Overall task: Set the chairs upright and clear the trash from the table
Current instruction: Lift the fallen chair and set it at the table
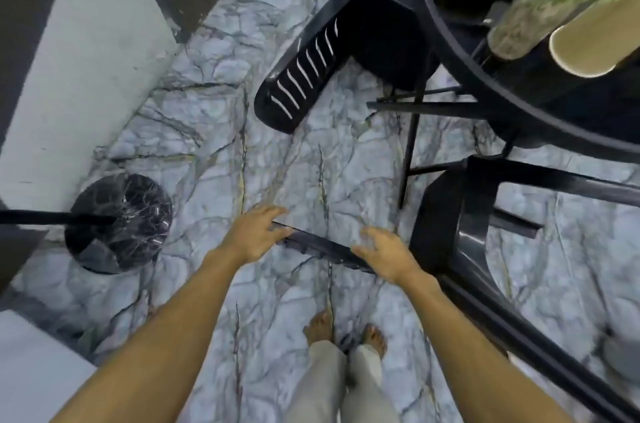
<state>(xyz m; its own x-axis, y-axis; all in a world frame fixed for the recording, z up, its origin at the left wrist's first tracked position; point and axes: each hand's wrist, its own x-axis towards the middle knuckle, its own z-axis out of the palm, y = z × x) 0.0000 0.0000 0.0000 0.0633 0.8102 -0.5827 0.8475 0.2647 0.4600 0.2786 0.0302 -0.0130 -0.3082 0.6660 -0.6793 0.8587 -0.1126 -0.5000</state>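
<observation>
**A:** Where is the chair lying?

**B:** The nearer black plastic chair (446,225) is lying tipped over on the marble floor (207,132), just beside the round table's (540,125) edge, with its backrest rail (322,248) reaching toward the person's feet. A second chair (374,38) is lying tipped farther off, against the table's rim.

**A:** And what are the hands doing?

**B:** The left hand (256,235) is resting over one end of the rail, fingers fairly straight. The right hand (384,256) is spreading over the other end, but it is blurring, so I cannot tell whether it is touching. Neither is gripping yet.

**A:** How is it going to handle?

**B:** I am judging it stiff and fairly light, being moulded plastic, though the gloss is suggesting a slippery surface. Wrapping both hands round the rail, well apart, is looking like the soundest hold. The legs may be catching on the table's frame as it rises. The paper cups (588,45) near the table's edge are waiting for the lined bin (117,225).
</observation>
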